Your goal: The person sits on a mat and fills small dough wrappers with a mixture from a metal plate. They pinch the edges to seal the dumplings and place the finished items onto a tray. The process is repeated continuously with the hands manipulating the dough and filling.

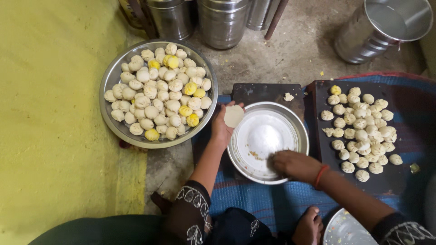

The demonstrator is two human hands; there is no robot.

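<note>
Left hand: palm up, fingers loosely cupped, carrying a thin round pale dough disc at the fingertips; sits at the upper-left rim of the mid plate.
Right hand: fingers bunched together, tips down inside the round steel plate, at its lower-right part; can't tell if it pinches anything. Red thread band on the wrist.
Steel plate: shallow, lies on a dark board, between the 2 hands; a white mound of flour in the middle, a few yellowish crumbs near the lower left of it.
Dough disc: held over the plate's upper-left edge, apart from the flour.
Large round steel tray: left of the plate, on the floor, heaped w/ folded pale dumplings, a few yellow ones mixed in.
Dark flat board: right of the plate, carrying a 2nd batch of shaped dumplings, packed close.
Dough scrap: small pale bit on the board above the plate.
Steel canisters: upright in a row at the top; 1 more steel container tilted at top right, open mouth showing.
Blue woven mat: under the boards.
Bare foot: bottom centre, beside a 2nd steel plate at the frame edge.
Yellow floor: fills the left side.
</note>
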